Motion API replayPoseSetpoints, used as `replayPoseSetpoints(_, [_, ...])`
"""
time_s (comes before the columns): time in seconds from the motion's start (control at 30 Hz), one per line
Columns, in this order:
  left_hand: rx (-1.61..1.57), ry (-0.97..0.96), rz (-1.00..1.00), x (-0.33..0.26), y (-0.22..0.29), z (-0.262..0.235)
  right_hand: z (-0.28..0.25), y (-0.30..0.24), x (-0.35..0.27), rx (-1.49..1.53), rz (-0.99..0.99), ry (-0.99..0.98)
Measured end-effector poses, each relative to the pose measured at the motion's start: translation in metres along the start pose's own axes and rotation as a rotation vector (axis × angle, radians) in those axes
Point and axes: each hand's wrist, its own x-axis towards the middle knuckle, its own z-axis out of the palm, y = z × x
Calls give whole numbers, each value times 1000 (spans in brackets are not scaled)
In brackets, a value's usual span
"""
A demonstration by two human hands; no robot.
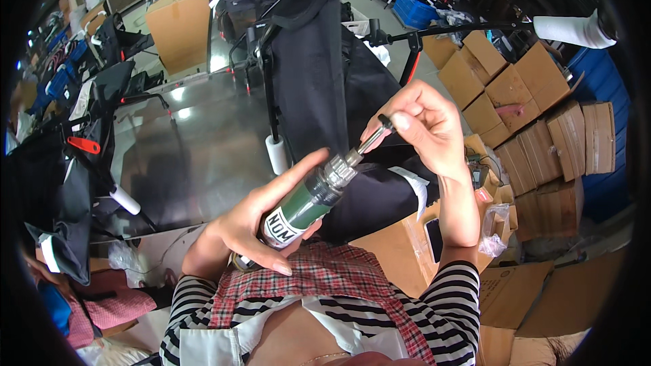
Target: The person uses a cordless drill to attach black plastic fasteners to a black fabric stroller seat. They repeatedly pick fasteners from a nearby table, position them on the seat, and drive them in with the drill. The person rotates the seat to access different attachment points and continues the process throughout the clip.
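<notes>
Left hand (254, 227) wrapped around green driver (305, 205), index finger laid along its barrel, tool held mid-frame above the plaid apron (325, 278) and tilted up to the right. Right hand (424, 125) pinches the bit (371, 139) at the driver's chrome chuck (339, 169), thumb and fingertips closed on its tip. Behind: black fabric on stand (308, 74), steel table (196, 149) to the left, stacked cartons (536, 115) right.
</notes>
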Motion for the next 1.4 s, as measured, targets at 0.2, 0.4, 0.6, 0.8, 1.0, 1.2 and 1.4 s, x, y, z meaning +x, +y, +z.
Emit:
replayPoseSetpoints(0.2, [-153,226,374,-4,19,-1,54,1,-10,-426,-88,109])
replayPoseSetpoints(0.4, [-137,248,541,-7,36,-13,138,24,1,-643,-23,-241])
replayPoseSetpoints(0.6, [-61,311,650,-32,46,-19,127,41,35,-568,-49,115])
replayPoseSetpoints(0.8, [-83,269,625,-36,43,-38,125,12,70,-483,-55,231])
replayPoseSetpoints(1.0, [-132,294,565,-23,37,-46,88,32,75,-1384,-154,377])
replayPoseSetpoints(1.2, [-39,348,623,-13,29,-40,39,35,112,-1274,-353,412])
replayPoseSetpoints(1.4, [57,440,685,7,18,-24,25,39,127,-836,-504,277])
